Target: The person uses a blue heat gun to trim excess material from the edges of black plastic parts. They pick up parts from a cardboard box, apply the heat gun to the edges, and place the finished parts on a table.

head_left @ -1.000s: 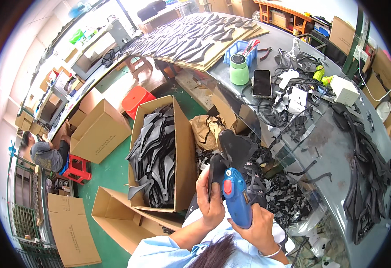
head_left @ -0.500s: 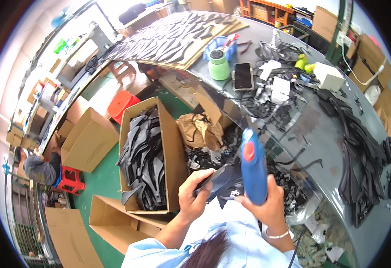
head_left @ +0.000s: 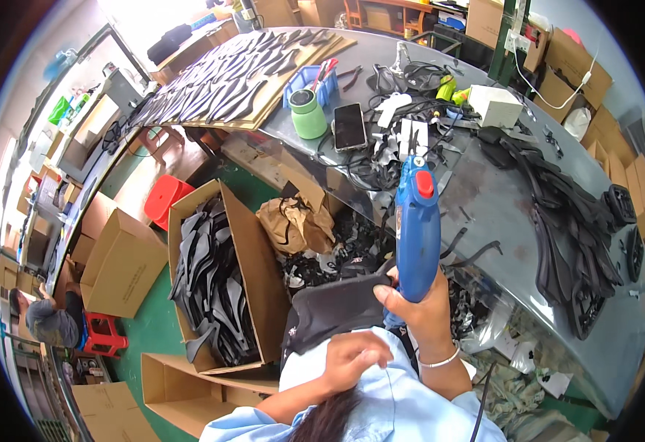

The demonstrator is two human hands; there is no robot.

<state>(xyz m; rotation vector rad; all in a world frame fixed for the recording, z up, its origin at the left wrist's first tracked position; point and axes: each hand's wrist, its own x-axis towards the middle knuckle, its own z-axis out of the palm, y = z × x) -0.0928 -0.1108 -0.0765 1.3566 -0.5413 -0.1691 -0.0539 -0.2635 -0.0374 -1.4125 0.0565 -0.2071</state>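
My right hand (head_left: 425,302) is wrapped round a blue handheld power tool (head_left: 419,243) with a red button. The tool stands upright, its metal-fitted end pointing away over the table. Below it, a black curved fabric piece (head_left: 333,306) lies across my lap, its right end close to my right thumb; whether they touch I cannot tell. My left hand (head_left: 355,361) is in front of my chest, apart from the piece, its fingers curled with nothing showing in them. Left of my lap, a cardboard box (head_left: 252,280) holds many black shaped pieces (head_left: 212,283).
On the grey table (head_left: 477,236) are a green bottle (head_left: 307,118), a phone (head_left: 349,127), a blue basket (head_left: 322,87) and black strips (head_left: 569,228). Scraps and a brown paper bag (head_left: 296,221) lie beside the box. A person (head_left: 51,317) sits far left.
My left hand has let go of the dark piece and come back toward my chest. The piece now lies in my lap. The view has shifted, and the tool shows more upright.
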